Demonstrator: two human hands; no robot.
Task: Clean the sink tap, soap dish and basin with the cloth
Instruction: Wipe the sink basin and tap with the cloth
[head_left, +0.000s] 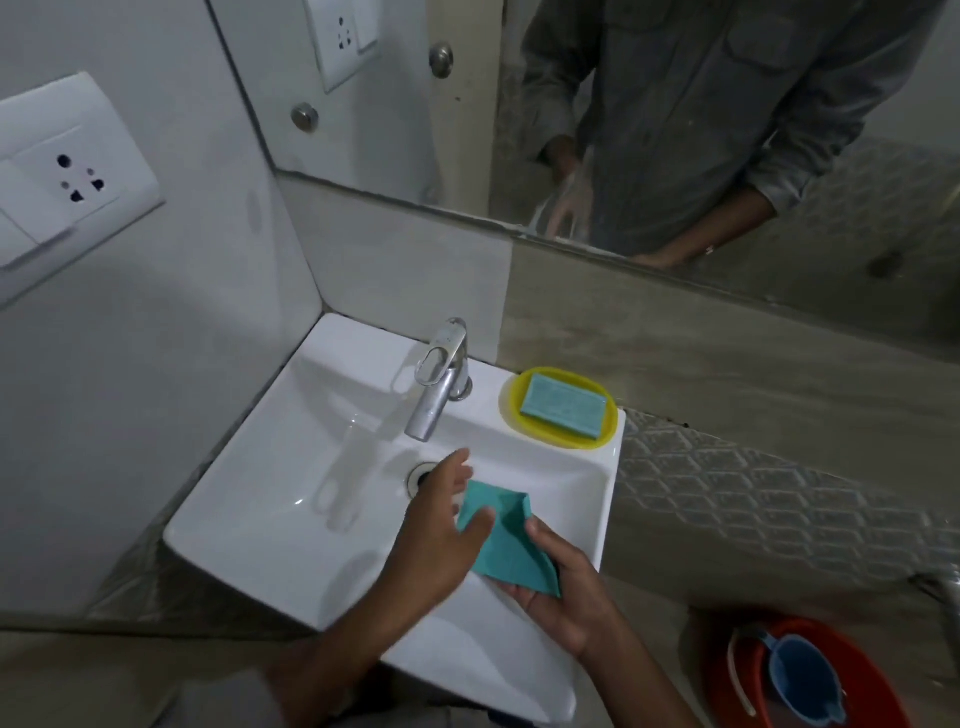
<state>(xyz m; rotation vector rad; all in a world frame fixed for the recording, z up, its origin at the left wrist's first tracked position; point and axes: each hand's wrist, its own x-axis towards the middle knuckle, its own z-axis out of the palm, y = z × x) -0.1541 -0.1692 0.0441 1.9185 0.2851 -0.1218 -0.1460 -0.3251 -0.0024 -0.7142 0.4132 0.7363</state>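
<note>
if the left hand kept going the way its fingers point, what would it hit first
Probably the tap: the left hand points up and away over the basin, roughly at the spout. Depth is unclear, so it may pass beside it.

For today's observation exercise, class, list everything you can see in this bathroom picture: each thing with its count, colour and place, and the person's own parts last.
White ceramic basin: one, white, in the wall corner.
Chrome metal tap: one, silver, on the basin's back ledge.
Yellow oval soap dish: one, yellow, on the ledge right of the tap.
Teal soap bar: one, teal, in the dish.
Teal cloth: one, teal, over the basin, between both hands.
White wall socket: one, white, left wall.
Mirror: one, above the basin.
Red bucket: one, red, lower right.
Blue plastic mug: one, blue, inside the bucket.
Left hand: one, fingers straight, touching the cloth.
Right hand: one, holding the cloth.
</note>
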